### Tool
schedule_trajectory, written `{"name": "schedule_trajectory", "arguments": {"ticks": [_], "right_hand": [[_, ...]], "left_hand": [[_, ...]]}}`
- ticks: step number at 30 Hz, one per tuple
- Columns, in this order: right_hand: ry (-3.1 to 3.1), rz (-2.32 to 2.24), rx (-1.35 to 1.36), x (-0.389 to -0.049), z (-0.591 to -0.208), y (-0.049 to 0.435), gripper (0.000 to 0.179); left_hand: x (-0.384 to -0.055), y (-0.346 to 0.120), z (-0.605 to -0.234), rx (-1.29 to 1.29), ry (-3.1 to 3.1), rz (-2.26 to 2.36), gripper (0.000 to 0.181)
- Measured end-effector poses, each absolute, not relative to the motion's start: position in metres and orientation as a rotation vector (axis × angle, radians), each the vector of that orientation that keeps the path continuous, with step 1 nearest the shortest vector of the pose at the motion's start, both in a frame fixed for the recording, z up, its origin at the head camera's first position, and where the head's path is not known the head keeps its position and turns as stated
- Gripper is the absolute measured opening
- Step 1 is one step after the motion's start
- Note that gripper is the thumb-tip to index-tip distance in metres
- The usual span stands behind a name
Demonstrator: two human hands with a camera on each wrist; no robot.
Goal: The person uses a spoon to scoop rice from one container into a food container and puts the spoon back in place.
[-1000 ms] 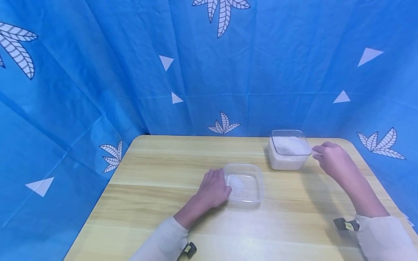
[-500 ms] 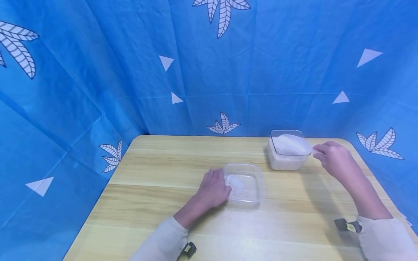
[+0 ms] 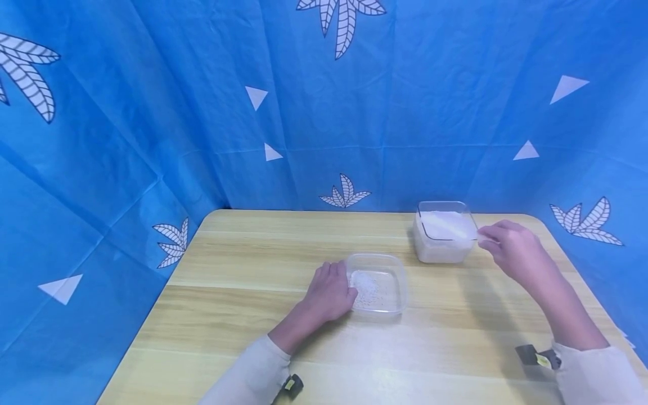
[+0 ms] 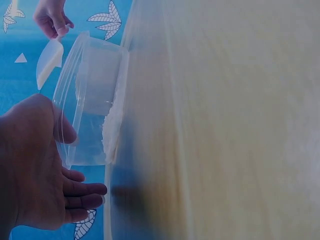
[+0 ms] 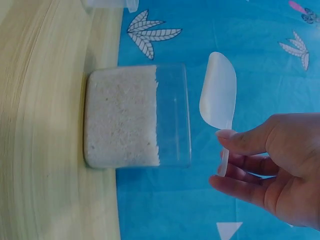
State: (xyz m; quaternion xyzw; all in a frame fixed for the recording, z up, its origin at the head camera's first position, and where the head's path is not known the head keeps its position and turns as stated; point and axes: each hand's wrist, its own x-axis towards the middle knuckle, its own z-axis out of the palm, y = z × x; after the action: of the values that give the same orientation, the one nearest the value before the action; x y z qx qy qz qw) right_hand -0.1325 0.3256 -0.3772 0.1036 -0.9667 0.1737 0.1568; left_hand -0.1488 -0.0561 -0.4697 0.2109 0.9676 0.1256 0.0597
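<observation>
My left hand (image 3: 331, 289) holds the near-left corner of a shallow clear plastic container (image 3: 402, 284), thumb over its rim and fingers outside. A small heap of white grains (image 3: 365, 287) lies in its left part. At the back right stands a deeper clear box (image 3: 440, 252), filled more than halfway with white, rice-like grains (image 5: 122, 117). My right hand (image 3: 513, 247) pinches the short handle of a translucent white scoop (image 5: 219, 92) between thumb and fingers. The scoop is above the box's rim, and white grains show in it in the left wrist view.
Both containers stand on a light wooden table (image 3: 243, 264). A blue curtain (image 3: 324, 112) with leaf prints hangs right behind the table's back edge and along its sides. The box sits close to that back edge.
My right hand has shifted slightly left with the scoop, which now shows as a flatter white shape over the box. The left hand and the shallow container have stayed in place.
</observation>
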Motion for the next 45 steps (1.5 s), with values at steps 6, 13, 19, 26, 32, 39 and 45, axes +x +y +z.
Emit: {"name": "schedule_trajectory", "arguments": {"ticks": [6, 13, 19, 26, 32, 39, 45], "right_hand": [[-2.745, 0.525, 0.326, -0.124, -0.373, 0.316, 0.029], [-2.717, 0.531, 0.379, -0.116, -0.376, 0.306, 0.029], [-2.662, 0.507, 0.457, -0.115, -0.385, 0.298, 0.03], [-2.661, 0.486, 0.51, -0.112, -0.389, 0.29, 0.027], [-2.636, 0.48, 0.573, -0.112, -0.396, 0.282, 0.032], [-2.643, 0.459, 0.584, -0.108, -0.403, 0.278, 0.032], [-2.617, 0.43, 0.599, -0.106, -0.405, 0.277, 0.031]], "left_hand": [[-0.149, -0.056, -0.47, 0.635, 2.92, 0.389, 0.066], [-0.149, -0.056, -0.47, 0.634, 2.92, 0.386, 0.065], [-0.149, -0.056, -0.47, 0.643, 2.923, 0.375, 0.061], [-0.148, -0.057, -0.469, 0.652, 2.921, 0.384, 0.063], [-0.149, -0.057, -0.469, 0.64, 2.916, 0.378, 0.067], [-0.149, -0.057, -0.471, 0.642, 2.915, 0.397, 0.067], [-0.148, -0.057, -0.471, 0.638, 2.916, 0.403, 0.068]]}}
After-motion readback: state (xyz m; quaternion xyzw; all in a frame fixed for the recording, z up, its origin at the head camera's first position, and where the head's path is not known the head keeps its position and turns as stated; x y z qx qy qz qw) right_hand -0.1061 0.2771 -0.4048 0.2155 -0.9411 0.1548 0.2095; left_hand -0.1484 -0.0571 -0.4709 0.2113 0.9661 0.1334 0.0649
